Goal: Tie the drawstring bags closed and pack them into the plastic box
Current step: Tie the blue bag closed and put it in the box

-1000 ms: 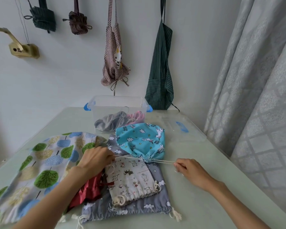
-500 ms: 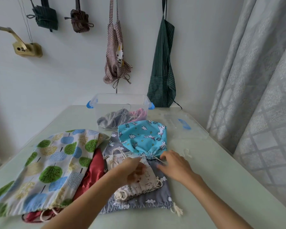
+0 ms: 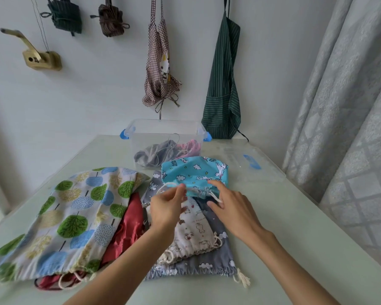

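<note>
A turquoise unicorn-print drawstring bag (image 3: 194, 173) lies cinched on top of the pile, its gathered mouth toward me. My left hand (image 3: 166, 208) pinches a loop of its white drawstring (image 3: 171, 184) at the left of the mouth. My right hand (image 3: 231, 205) holds the cord at the right of the mouth, fingers curled over it. Under them lie a cream animal-print bag (image 3: 194, 232) and a grey cloud-print bag (image 3: 207, 260). The clear plastic box (image 3: 165, 128) with blue latches stands behind, holding a grey bag and a pink bag.
A large tree-print bag (image 3: 62, 214) and a red satin bag (image 3: 125, 234) lie at the left. The box's clear lid (image 3: 246, 166) rests at the right rear. Aprons hang on the wall; a curtain (image 3: 350, 128) borders the table's right edge.
Both hands had pulled the cords wide apart, then came together at the turquoise bag's mouth. My left hand now lifts a loop of cord beside the right hand.
</note>
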`<state>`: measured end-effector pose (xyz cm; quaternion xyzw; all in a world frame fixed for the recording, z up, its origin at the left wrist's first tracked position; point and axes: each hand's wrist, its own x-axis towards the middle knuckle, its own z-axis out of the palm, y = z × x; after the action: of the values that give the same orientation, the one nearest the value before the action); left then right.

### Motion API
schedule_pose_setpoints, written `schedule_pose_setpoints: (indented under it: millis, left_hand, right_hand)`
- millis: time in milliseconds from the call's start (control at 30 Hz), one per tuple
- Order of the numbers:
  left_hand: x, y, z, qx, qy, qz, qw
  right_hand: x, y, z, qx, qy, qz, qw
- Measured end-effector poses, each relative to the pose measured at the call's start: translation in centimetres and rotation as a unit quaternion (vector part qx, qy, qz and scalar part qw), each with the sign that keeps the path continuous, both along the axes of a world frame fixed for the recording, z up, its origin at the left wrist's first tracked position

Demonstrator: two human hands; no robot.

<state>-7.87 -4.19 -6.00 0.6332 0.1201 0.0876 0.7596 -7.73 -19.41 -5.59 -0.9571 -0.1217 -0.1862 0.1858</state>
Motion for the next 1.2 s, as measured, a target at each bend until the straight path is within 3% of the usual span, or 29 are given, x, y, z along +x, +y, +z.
schedule_pose_setpoints:
  millis: [100, 267, 333, 467, 600, 833, 900, 1033, 1200]
  left_hand:
    - [1.3, 0.1, 1.4, 0.046, -0.096, 0.005, 0.994]
    - [5.4, 0.7, 1.0, -0.027, -0.082, 0.05, 0.995]
    - [6.8, 0.9, 1.0, -0.012, -0.098, 0.049, 0.994]
    - [9.6, 1.7, 3.0, 0.1, -0.16, -0.041, 0.981]
    - [12.7, 2.4, 5.5, 0.155, -0.151, -0.143, 0.966]
    - [13.2, 1.8, 4.7, -0.109, -0.171, -0.217, 0.955]
    - [13.3, 1.8, 4.0, -0.126, -0.153, -0.213, 0.957]
    - [13.7, 2.6, 3.7, -0.008, -0.116, -0.227, 0.967]
    - [13.5, 2.8, 3.7, 0.219, -0.12, -0.292, 0.923]
  right_hand:
    - [0.9, 0.8, 0.8, 0.011, -0.029, 0.02, 0.999]
    - [3.6, 1.1, 1.3, 0.045, -0.006, 0.041, 0.998]
    - [4.9, 1.0, 1.9, 0.071, 0.008, 0.04, 0.997]
    - [7.5, 0.1, 4.0, 0.116, 0.08, 0.073, 0.987]
    - [9.7, -0.5, 6.1, 0.104, 0.204, 0.117, 0.966]
    - [11.8, -0.5, 5.6, 0.121, 0.196, 0.105, 0.967]
    - [11.6, -0.5, 5.5, 0.11, 0.203, 0.109, 0.967]
    - [11.0, -0.9, 5.5, 0.125, 0.2, 0.093, 0.967]
    - [9.2, -2.1, 7.3, 0.059, 0.268, 0.085, 0.958]
